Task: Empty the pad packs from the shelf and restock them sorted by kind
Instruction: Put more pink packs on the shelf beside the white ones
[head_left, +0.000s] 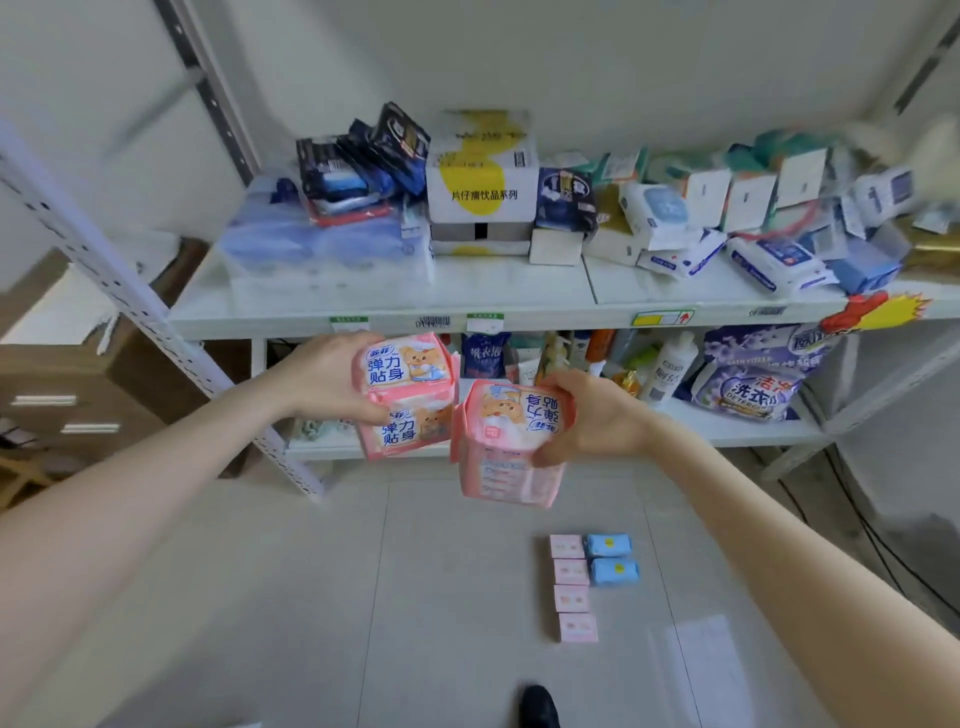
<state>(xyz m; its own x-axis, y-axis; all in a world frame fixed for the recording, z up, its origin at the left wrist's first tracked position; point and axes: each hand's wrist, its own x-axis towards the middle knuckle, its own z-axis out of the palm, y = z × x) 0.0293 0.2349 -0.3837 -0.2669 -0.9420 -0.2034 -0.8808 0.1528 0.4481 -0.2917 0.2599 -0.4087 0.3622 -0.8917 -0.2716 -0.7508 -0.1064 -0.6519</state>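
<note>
Head: pad packs (402, 366) (514, 423) in both hands (327, 382) (597, 418)

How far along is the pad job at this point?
Done: four pink floor packs and two blue packs lie in side-by-side columns on the floor, sorted. In hand: the left hand and right hand each grip more pink packs in front of the shelf. Left: dark packs sit heaped on the top shelf; restocking looks not yet begun.
</note>
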